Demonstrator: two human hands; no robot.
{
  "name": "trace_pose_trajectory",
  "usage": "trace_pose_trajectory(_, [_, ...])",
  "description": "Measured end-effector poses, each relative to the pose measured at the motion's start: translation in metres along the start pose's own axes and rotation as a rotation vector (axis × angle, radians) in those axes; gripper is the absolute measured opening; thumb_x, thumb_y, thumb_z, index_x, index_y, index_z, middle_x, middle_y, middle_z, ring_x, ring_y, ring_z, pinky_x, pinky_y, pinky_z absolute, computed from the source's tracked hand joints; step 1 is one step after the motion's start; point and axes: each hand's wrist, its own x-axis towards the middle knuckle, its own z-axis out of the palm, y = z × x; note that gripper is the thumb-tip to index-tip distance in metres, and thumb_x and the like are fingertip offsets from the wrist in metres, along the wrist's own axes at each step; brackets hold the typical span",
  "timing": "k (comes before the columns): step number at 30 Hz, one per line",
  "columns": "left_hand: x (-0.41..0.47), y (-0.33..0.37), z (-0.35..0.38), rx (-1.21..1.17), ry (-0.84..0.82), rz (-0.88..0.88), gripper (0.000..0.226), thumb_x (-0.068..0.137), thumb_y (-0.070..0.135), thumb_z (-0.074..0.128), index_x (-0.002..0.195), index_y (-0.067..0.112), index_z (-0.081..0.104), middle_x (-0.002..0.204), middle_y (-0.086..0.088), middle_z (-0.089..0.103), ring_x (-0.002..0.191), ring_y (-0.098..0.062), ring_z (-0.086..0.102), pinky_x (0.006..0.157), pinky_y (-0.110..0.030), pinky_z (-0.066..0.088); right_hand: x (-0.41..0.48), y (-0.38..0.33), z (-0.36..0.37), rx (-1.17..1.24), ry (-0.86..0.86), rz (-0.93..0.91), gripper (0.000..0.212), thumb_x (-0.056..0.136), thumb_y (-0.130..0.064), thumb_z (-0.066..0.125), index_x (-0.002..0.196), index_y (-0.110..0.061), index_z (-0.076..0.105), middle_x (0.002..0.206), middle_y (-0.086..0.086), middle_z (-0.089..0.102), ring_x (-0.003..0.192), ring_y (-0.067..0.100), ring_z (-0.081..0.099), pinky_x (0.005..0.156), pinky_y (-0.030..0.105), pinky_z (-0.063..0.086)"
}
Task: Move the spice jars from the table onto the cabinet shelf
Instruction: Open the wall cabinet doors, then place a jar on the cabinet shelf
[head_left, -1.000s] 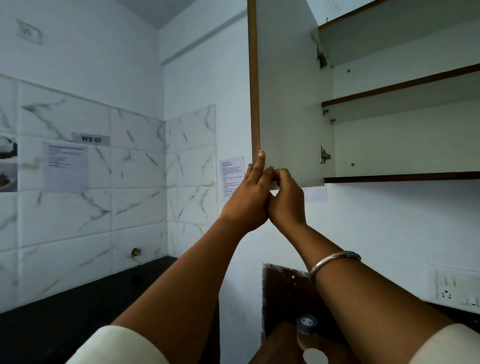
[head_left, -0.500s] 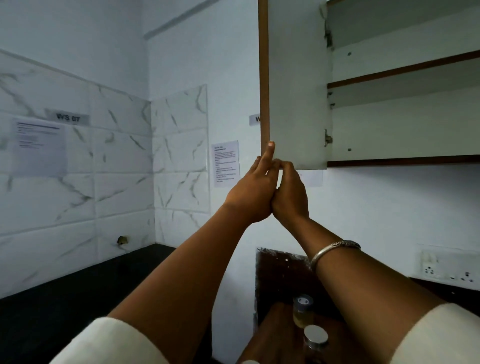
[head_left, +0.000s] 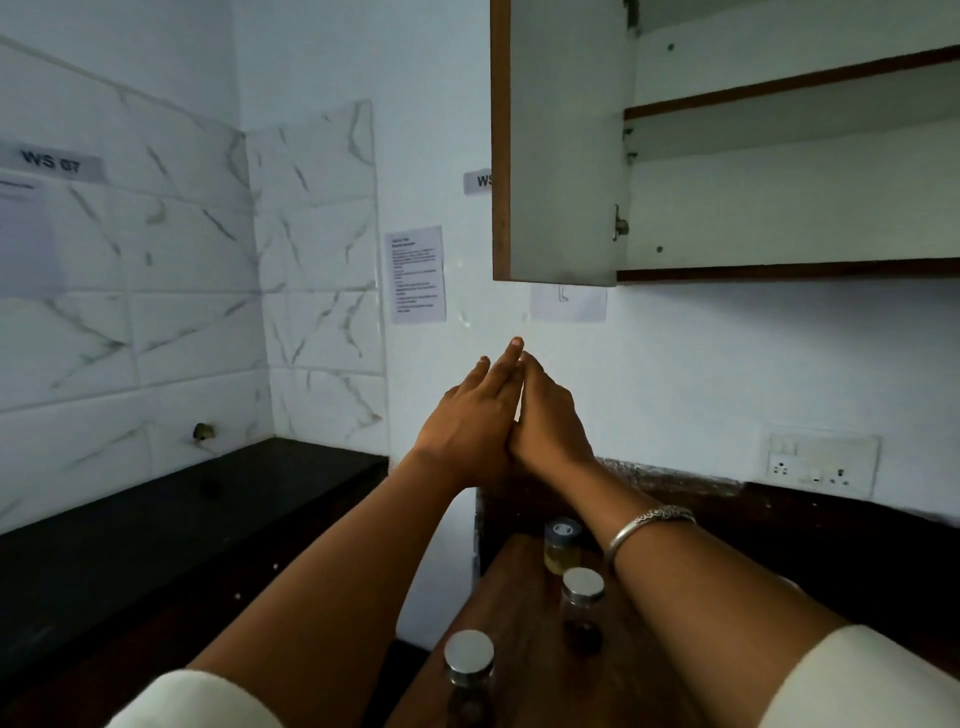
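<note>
Both hands have come off the lower corner of the cabinet door (head_left: 561, 140) they were touching a second ago and now hang in mid-frame, well below it, against the bare white wall. The door stands swung open at the top centre of the frame, and the shelf (head_left: 789, 270) behind it, upper right, is bare and open to reach. That suggests the opening step is done and the carrying can begin.

The left hand (head_left: 462, 421) and right hand (head_left: 550, 421) are pressed side by side, their inner edges touching. The fingers (head_left: 511, 358) are stretched out nearly straight and close together, pointing up toward the cabinet; they grip nothing and touch only each other. A metal bangle (head_left: 649, 525) sits on the right wrist.

None of the spice jars has been moved yet. Three show on the wooden table (head_left: 524, 675) at the bottom centre of the frame: a jar with pale yellow contents (head_left: 561, 545) farthest back, partly hidden by the right forearm; a dark jar with a silver lid (head_left: 583, 608) just in front of it; and a second silver-lidded jar (head_left: 469, 670) nearest the lower edge, between the two forearms. All three stand upright, well apart from the hands.
</note>
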Motion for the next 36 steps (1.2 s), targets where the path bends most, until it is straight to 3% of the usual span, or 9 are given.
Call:
trace_pose_trajectory(6, [-0.035, 0.002, 0.044, -0.091, -0.093, -0.033, 0.096, 0.076, 0.027, 0.064, 0.149, 0.011, 0.005, 0.158, -0.004, -0.009, 0.145, -0.026, 0.009, 0.113, -0.042, 0.029, -0.039, 0.023, 0.025, -0.040, -0.130, -0.020, 0.056, 0.084, -0.021, 0.058, 0.133, -0.006, 0.037, 0.124, 0.015, 0.056, 0.114, 0.035, 0.052, 0.093, 0.043, 0.045])
trace_pose_trajectory(11, [-0.074, -0.004, 0.098, -0.155, -0.164, -0.113, 0.093, 0.078, 0.026, 0.064, 0.149, 0.016, 0.005, 0.158, -0.006, -0.004, 0.142, -0.031, 0.018, 0.108, -0.043, 0.034, -0.083, 0.050, 0.064, -0.037, -0.281, 0.018, 0.060, 0.085, -0.031, 0.059, 0.135, -0.007, 0.037, 0.131, 0.015, 0.052, 0.122, 0.033, 0.046, 0.099, 0.044, 0.042])
trace_pose_trajectory(18, [-0.125, -0.015, 0.175, -0.246, -0.340, -0.235, 0.090, 0.080, 0.033, 0.064, 0.149, 0.019, 0.006, 0.158, -0.007, 0.001, 0.142, -0.034, 0.017, 0.109, -0.047, 0.032, -0.146, 0.100, 0.124, -0.130, -0.421, 0.112, 0.055, 0.086, -0.053, 0.049, 0.130, -0.020, 0.045, 0.134, 0.008, 0.051, 0.121, 0.028, 0.049, 0.094, 0.046, 0.046])
trace_pose_trajectory(24, [-0.153, -0.023, 0.233, -0.334, -0.500, -0.373, 0.084, 0.083, 0.037, 0.059, 0.148, 0.021, 0.009, 0.157, -0.009, 0.005, 0.141, -0.035, 0.018, 0.109, -0.048, 0.029, -0.180, 0.134, 0.172, -0.025, -0.533, 0.267, 0.052, 0.086, -0.042, 0.059, 0.130, -0.020, 0.045, 0.136, 0.007, 0.048, 0.125, 0.026, 0.044, 0.100, 0.039, 0.042])
trace_pose_trajectory(30, [-0.180, -0.032, 0.287, -0.395, -0.620, -0.494, 0.080, 0.084, 0.039, 0.051, 0.149, 0.017, 0.010, 0.157, -0.010, 0.008, 0.145, -0.027, 0.006, 0.117, -0.044, 0.018, -0.207, 0.154, 0.219, 0.069, -0.593, 0.425, 0.075, 0.084, -0.034, 0.065, 0.144, -0.013, 0.025, 0.147, 0.009, 0.035, 0.134, 0.025, 0.035, 0.109, 0.038, 0.036])
trace_pose_trajectory(36, [-0.183, -0.052, 0.320, -0.458, -0.659, -0.583, 0.078, 0.083, 0.043, 0.049, 0.147, 0.019, 0.011, 0.156, -0.007, 0.013, 0.144, -0.027, 0.011, 0.115, -0.046, 0.022, -0.220, 0.179, 0.265, 0.049, -0.515, 0.579, 0.107, 0.072, -0.040, 0.076, 0.149, -0.011, 0.007, 0.154, 0.012, 0.024, 0.140, 0.026, 0.027, 0.112, 0.034, 0.024])
